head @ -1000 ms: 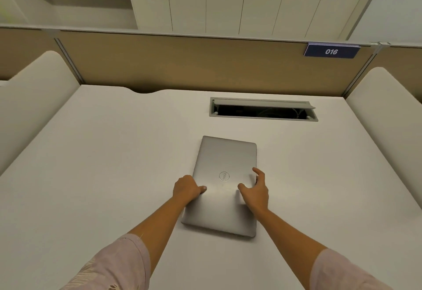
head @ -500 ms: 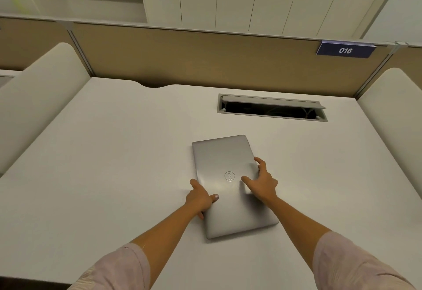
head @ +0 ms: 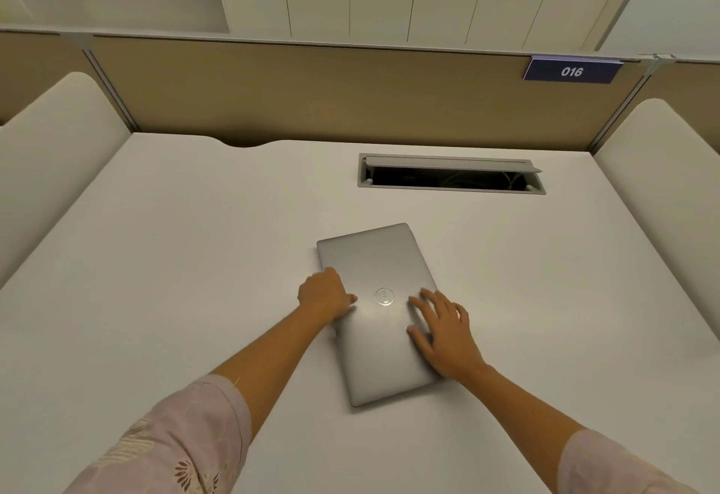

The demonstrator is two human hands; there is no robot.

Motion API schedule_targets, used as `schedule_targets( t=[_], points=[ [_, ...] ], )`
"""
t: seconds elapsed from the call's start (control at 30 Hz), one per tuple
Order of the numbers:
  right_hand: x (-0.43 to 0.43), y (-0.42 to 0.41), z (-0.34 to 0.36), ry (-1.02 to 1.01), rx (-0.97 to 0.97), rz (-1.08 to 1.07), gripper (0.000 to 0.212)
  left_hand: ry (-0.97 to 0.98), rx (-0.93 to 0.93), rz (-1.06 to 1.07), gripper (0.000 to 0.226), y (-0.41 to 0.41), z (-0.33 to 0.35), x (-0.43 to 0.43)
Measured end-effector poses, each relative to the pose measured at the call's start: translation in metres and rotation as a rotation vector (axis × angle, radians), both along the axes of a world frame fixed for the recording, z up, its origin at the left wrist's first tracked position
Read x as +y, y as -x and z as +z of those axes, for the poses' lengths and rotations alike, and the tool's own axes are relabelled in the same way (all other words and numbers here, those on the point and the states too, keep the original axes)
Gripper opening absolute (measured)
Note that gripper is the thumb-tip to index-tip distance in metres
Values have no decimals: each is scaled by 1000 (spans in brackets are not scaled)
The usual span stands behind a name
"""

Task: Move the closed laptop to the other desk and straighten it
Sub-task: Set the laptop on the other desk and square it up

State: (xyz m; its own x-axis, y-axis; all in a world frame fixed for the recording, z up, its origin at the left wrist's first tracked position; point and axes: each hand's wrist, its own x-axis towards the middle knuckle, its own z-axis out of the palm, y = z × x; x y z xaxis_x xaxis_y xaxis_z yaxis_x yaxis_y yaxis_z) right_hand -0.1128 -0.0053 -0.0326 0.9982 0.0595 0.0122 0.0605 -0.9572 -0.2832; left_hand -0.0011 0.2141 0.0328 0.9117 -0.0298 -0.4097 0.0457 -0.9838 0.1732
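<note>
A closed silver laptop (head: 374,260) lies flat on the white desk (head: 175,260), its long side running away from me and its far end skewed to the left. My left hand (head: 325,295) grips the laptop's left edge, thumb on the lid. My right hand (head: 444,332) lies flat on the lid near the right edge, fingers spread, its palm over that edge.
An open cable hatch (head: 452,174) is set into the desk behind the laptop. A tan partition (head: 331,100) with a blue "016" sign (head: 572,71) closes the far side. Low white dividers (head: 50,166) stand left and right (head: 662,197). White cupboards rise behind.
The laptop has turned on the desk: its near end swung to the right and its far end to the left. Both hands stayed on it.
</note>
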Motion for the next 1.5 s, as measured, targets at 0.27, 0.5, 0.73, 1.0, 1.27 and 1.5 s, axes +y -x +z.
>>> schedule_targets(
  t=[0.27,0.5,0.73,1.0,1.27,1.5],
  points=[
    [-16,36,-7,84,70,279,67,115,11,-133,92,-45,-4,0],
    [-24,38,-2,63,92,381,83,61,75,-128,118,-73,-13,-2],
    [-30,38,-4,164,45,454,76,59,73,-159,113,-88,-19,-1],
    [-56,28,-10,297,7,470,61,124,37,-53,109,-87,-14,5],
    [-92,-4,13,237,66,160,52,126,-27,138,108,-72,-21,7],
    [-97,-5,5,31,61,-93,53,111,5,224,113,-64,-23,14]
  ],
)
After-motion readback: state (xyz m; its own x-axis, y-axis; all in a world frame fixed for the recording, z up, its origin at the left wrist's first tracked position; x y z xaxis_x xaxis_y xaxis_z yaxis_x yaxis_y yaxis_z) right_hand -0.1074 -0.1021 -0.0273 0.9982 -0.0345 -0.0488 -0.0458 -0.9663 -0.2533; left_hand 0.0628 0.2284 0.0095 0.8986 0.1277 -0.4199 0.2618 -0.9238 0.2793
